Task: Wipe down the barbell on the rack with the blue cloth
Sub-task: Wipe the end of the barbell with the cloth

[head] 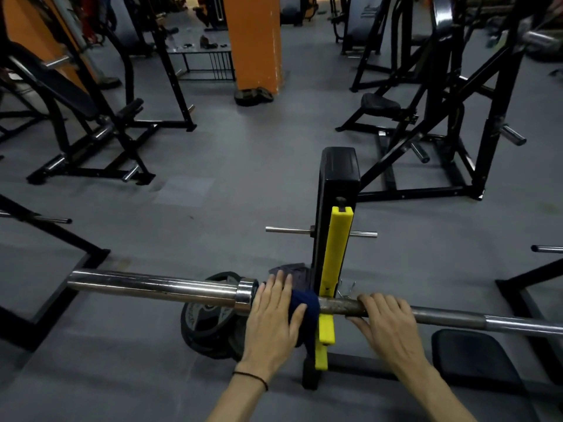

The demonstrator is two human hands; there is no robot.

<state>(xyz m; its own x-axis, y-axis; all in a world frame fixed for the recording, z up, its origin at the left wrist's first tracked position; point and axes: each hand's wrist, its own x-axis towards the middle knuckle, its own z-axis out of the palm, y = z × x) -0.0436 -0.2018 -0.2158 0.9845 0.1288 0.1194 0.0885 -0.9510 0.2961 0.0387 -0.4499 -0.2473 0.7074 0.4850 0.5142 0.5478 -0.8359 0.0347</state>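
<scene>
— Where was the bar when you looked?

— The long steel barbell (pixel 441 318) lay across the frame from left to right, resting on the black upright rack post with the yellow plastic guard (pixel 335 257); its thick chrome sleeve (pixel 152 286) stuck out to the left of the post, and the thinner, duller shaft ran off to the right.

— And the cloth?

— The dark blue cloth (pixel 306 303) was wrapped over the shaft just left of the yellow guard, between the guard and the sleeve's collar; part of it hung down below the bar.

— What were the hands doing?

— The left hand (pixel 274 315) lay on the cloth, fingers fairly straight and together over the top of the bar, thumb stretched along the cloth's near side; it pressed the cloth to the bar rather than clenching it; a thin black band sat on that wrist. The right hand (pixel 387 318) was just to the right of the guard, fingers curled over the top of the bare shaft, thumb under the near side; it gripped the bar itself.

— Anything beneath?

— Black round weight plates (pixel 207 324) lay stacked on the grey rubber floor (pixel 213 208) under the sleeve's collar; a black padded bench (pixel 475 354) sat below the shaft on the right.
</scene>
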